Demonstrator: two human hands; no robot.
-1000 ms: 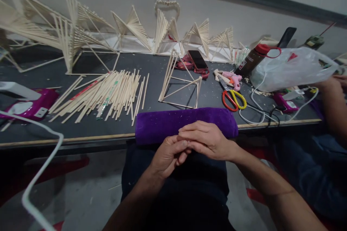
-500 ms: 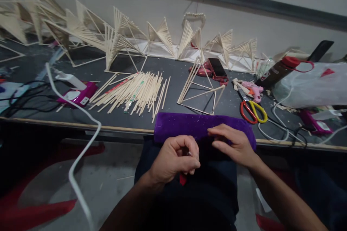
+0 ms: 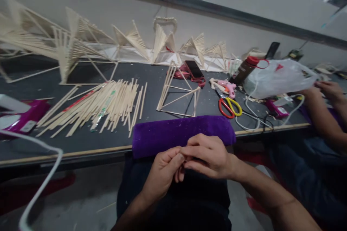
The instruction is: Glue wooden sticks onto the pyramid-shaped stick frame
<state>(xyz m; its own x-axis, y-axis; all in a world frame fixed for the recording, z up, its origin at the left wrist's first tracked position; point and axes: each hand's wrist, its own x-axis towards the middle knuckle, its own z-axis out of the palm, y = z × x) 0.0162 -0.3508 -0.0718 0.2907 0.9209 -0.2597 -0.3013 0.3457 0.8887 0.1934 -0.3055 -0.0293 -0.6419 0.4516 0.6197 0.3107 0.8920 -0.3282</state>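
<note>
My left hand (image 3: 165,171) and my right hand (image 3: 208,155) meet over my lap, fingertips touching. Both are closed in a pinch; whatever lies between the fingers is too small or hidden to make out. Just beyond them a rolled purple cloth (image 3: 162,131) lies along the table's front edge. Behind the cloth stands a small open frame of thin wooden sticks (image 3: 177,97). To its left is a loose pile of wooden sticks (image 3: 119,101), with a red strip and a green-marked wrapper among them. Scissors (image 3: 230,107) with red and yellow handles lie to the right.
A pink glue gun (image 3: 227,87), a phone (image 3: 193,70), a brown bottle (image 3: 244,70) and a white plastic bag (image 3: 276,79) sit toward the right. Finished stick structures (image 3: 132,41) line the wall. Another person's hands (image 3: 329,90) are at far right. A white cable (image 3: 46,173) hangs at left.
My right hand has come left and down to meet my left hand, and its fingers have closed. The view has swung to the right, bringing another person's arms into sight.
</note>
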